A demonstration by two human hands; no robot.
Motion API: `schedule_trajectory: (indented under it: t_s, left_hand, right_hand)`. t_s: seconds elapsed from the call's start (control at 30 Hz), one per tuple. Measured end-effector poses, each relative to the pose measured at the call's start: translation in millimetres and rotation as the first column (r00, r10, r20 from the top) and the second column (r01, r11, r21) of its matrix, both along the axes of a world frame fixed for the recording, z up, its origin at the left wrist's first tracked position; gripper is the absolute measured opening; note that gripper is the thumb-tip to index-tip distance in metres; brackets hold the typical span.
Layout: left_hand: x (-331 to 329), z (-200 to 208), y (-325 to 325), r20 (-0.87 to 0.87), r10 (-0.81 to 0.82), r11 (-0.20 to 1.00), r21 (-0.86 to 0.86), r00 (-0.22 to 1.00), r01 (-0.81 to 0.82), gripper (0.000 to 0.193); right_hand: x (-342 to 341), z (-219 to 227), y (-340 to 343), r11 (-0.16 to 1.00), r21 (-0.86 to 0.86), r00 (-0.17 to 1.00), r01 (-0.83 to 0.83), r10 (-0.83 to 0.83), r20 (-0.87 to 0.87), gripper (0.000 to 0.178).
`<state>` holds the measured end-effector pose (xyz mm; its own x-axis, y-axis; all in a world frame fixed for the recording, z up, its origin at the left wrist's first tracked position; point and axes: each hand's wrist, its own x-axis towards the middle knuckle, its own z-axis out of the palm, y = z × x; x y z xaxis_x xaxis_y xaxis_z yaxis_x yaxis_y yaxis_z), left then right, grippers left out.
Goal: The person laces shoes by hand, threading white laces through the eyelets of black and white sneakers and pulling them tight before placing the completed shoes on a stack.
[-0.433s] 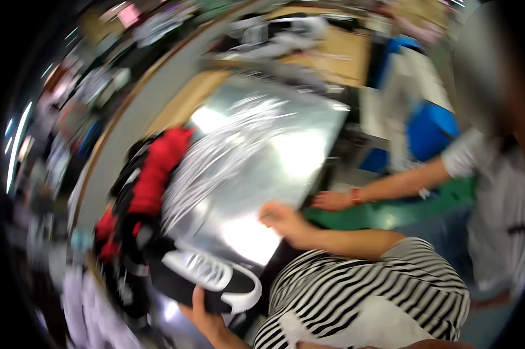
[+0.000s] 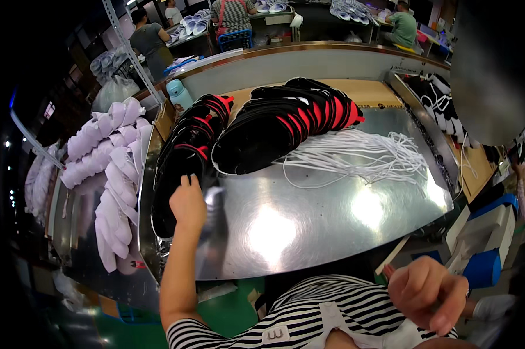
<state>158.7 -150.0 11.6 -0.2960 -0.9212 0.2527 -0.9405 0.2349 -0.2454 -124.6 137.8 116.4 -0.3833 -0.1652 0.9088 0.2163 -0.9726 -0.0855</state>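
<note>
At the left of the metal table, my left hand is at the right edge of the nearest black shoe upper in a row, its fingers bent onto that edge. This upper is black, its dark hollow facing me, with red tabs showing on those behind it. My right hand is raised at the lower right, before my striped shirt. Its fingers are curled in; anything inside them is hidden. A second row of black uppers with red linings lies beyond my left hand, beside a loose bundle of white laces.
The shiny metal table has a raised left side. Left of it stand stacked white shoe parts; a light-blue bottle is behind the rows. Cardboard, more shoes and a blue-and-white box are at the right. Several people work beyond the partition.
The view has swung left and steadied. My left hand, earlier under a black-and-white shoe, is now at the left row of uppers. My right hand has left the table top.
</note>
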Motion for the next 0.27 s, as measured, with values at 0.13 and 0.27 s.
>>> schedule_trajectory:
  t_s: [0.13,0.27]
  left_hand:
    - [22.2,-62.3,-109.0,-0.018,-0.069,0.98,-0.186,0.997,0.064,0.048]
    - [34.0,-94.0,-139.7,-0.095,-0.041,0.994,-0.102,0.995,0.031,0.066]
  right_hand:
    - [24.3,2.9,-13.7,0.996,-0.08,0.999,-0.034,0.036,0.021,0.016]
    - [9.3,6.7,-30.7,0.906,0.185,0.832,-0.38,0.422,-0.36,0.007]
